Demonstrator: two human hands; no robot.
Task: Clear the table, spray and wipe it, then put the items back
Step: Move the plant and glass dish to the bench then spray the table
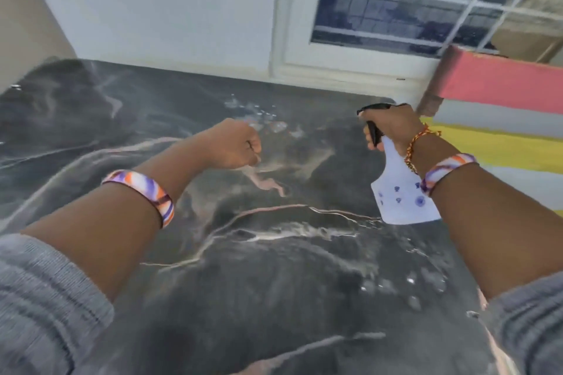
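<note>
From the head camera, the dark marbled table (274,283) fills most of the view and serves as the landmark. Above its right side, the right hand (393,128) grips the black trigger head of a white spray bottle (405,192), fingers curled tightly round it; the bottle hangs tilted over the tabletop. Above the table's middle, the left hand (234,143) hovers as a fist, fingers curled in together and holding nothing. Wet droplets (268,122) glisten on the table just beyond the left hand, and more lie near its right edge. Behind the table's far edge stands a white-framed window (411,9).
</note>
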